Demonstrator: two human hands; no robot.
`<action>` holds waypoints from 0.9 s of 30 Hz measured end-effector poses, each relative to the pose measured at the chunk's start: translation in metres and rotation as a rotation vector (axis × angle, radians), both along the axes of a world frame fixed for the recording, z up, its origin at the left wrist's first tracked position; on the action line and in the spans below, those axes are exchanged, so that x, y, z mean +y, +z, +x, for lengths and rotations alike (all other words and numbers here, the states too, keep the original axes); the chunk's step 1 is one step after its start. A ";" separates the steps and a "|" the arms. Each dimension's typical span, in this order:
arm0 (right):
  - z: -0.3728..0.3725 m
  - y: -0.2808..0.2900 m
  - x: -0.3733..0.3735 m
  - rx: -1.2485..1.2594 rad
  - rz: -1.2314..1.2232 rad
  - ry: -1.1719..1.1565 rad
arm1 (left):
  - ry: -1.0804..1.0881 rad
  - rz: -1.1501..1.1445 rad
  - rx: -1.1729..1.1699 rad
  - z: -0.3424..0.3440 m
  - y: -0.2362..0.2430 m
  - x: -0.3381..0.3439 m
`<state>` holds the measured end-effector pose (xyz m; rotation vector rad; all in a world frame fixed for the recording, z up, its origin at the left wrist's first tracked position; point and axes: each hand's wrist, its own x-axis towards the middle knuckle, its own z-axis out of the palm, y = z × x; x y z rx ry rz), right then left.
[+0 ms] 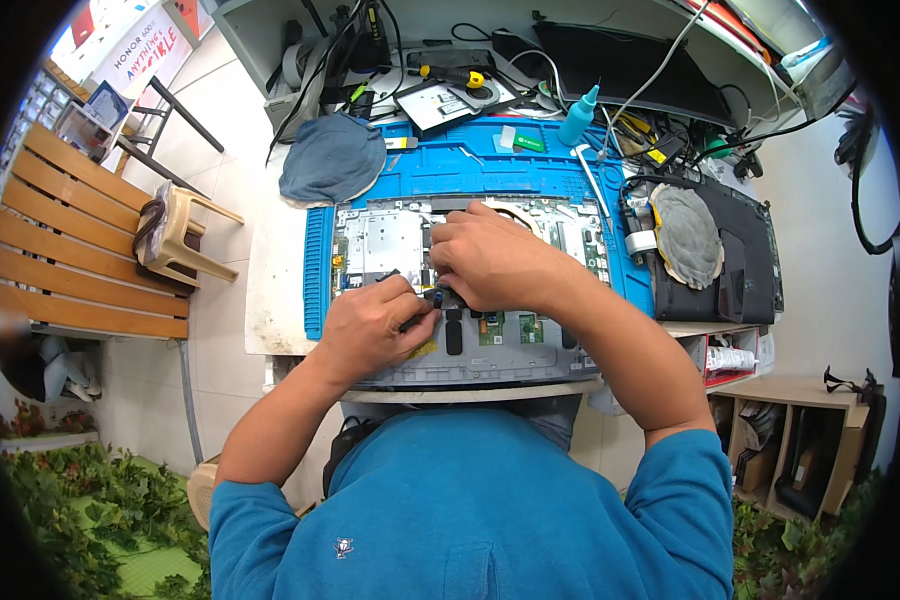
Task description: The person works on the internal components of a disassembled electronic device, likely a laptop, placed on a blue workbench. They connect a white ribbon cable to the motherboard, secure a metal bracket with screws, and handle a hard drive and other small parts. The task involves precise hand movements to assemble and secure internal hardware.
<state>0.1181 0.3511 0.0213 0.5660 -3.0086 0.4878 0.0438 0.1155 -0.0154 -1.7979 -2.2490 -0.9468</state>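
An opened laptop base (480,372) lies in front of me, its silver plate, circuit boards and a green touchpad board (492,330) exposed. My left hand (375,322) is closed at the middle of the base, thumb and fingertips pinched on a small dark strip (436,298), perhaps a flat cable. Just above it, my right hand (490,258) reaches across the boards with fingers curled down. Those fingertips are close to the same strip; what they hold, if anything, is hidden. My hands cover the centre of the base.
Under the laptop lies a blue repair mat (316,270). Round grey cloth pads (332,158) (686,236) sit on both sides, the right one on a black laptop part (745,250). A blue dropper bottle (579,118), yellow-black screwdriver (452,76), white brush (595,180) and cables lie behind.
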 end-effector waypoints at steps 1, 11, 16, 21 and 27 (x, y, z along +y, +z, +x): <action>0.001 -0.001 -0.001 0.008 -0.015 -0.009 | 0.003 0.004 -0.004 0.000 0.000 0.000; -0.007 -0.002 -0.004 0.003 -0.035 0.011 | 0.012 0.015 -0.002 0.001 -0.005 -0.004; -0.008 -0.010 -0.006 0.056 -0.051 0.017 | 0.010 0.012 -0.006 0.001 -0.003 -0.005; -0.011 -0.005 -0.003 -0.051 -0.061 -0.011 | 0.014 0.009 -0.015 0.003 -0.003 -0.005; -0.006 0.014 0.006 -0.212 -0.194 -0.067 | 0.028 0.019 -0.022 0.004 -0.002 -0.004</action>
